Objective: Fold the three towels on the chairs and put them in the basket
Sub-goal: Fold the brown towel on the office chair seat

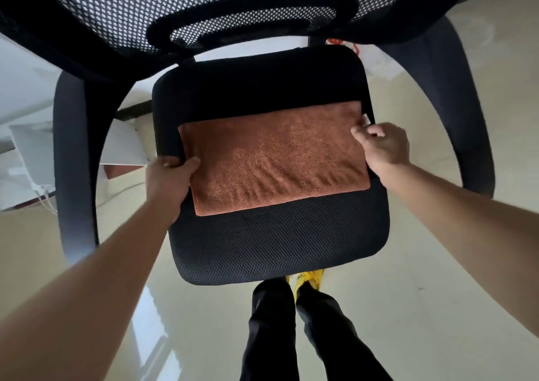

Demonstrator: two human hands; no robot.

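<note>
Head view, looking straight down. An orange-brown towel (pixel 274 159) lies flat as a folded rectangle across the middle of the black chair seat (pixel 277 249), at the centre of the frame, its long edges running left to right and tilted slightly down toward the right. Bare seat mesh shows above and below the cloth.

Your left hand (pixel 169 179), at centre left, grasps the towel's left short edge: the thumb lies on top of the cloth and the fingers curl round the edge. Your right hand (pixel 385 144), at centre right, pinches the towel near its upper right corner, fingers curled, just beside a small white tag (pixel 366 119) that sticks out from that corner. Both forearms enter from the lower corners of the frame.

The chair's mesh backrest (pixel 116 10) fills the top of the frame, and its dark armrests (pixel 73 162) curve down either side of the seat. Below the seat, at bottom centre, your legs in black trousers (pixel 271 322) and yellow shoes (pixel 309 278) stand on a pale floor (pixel 437 264).
</note>
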